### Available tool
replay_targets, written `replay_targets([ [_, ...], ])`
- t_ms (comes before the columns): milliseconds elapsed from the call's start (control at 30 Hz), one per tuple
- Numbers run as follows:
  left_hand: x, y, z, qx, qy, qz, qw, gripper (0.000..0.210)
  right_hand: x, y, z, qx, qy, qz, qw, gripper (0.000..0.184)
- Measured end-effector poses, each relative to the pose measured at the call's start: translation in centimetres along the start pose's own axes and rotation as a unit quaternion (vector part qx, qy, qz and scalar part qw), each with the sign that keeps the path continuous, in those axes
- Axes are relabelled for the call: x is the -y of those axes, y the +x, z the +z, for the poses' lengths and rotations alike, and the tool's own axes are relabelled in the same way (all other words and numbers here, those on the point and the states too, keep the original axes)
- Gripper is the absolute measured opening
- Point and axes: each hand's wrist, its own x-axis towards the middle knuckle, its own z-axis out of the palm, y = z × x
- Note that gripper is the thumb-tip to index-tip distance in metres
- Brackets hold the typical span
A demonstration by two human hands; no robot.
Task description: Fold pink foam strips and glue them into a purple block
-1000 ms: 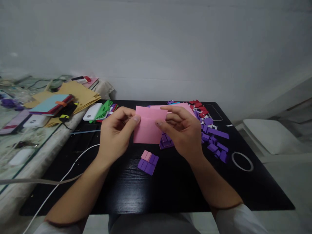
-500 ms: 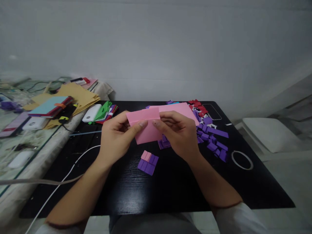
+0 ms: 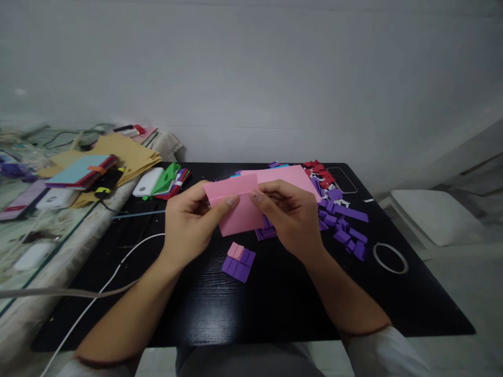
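A creased pink sheet of paper [image 3: 240, 215] is held up above the black table between both hands. My left hand [image 3: 188, 222] grips its left side, thumb on the front and fingers behind. At the right edge, my right hand [image 3: 296, 217] pinches the paper near the crease, its fingers partly hidden. Below them on the table lies a small block of folded purple and pink paper pieces [image 3: 238, 263]. Behind the right hand rests a larger pink sheet [image 3: 293, 180], and more purple folded paper [image 3: 266, 230] shows partly beneath that hand.
Purple paper pieces [image 3: 341, 230] and red scraps [image 3: 324, 175] are scattered at the right, near a clear ring [image 3: 390, 258]. At the left lie green and red papers [image 3: 168, 182], a white device [image 3: 148, 182] and a white cable [image 3: 118, 268]. A white stool [image 3: 436, 214] stands right.
The pink paper has dipped slightly at its lower edge. My right thumb has slid a little right along the crease to the paper's edge; the left hand has barely moved.
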Motion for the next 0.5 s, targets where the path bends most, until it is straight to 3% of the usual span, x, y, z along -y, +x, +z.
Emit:
replay_targets([
  [200,-0.04,-0.15,0.28,-0.002,-0.007,0.001,1.000,0.004,-0.26,0.07,0.15,0.016,0.021,0.006,1.000,0.021],
  [500,-0.30,-0.13,0.54,-0.002,-0.015,-0.004,1.000,0.006,-0.03,0.01,-0.04,-0.007,0.012,0.006,1.000,0.024],
])
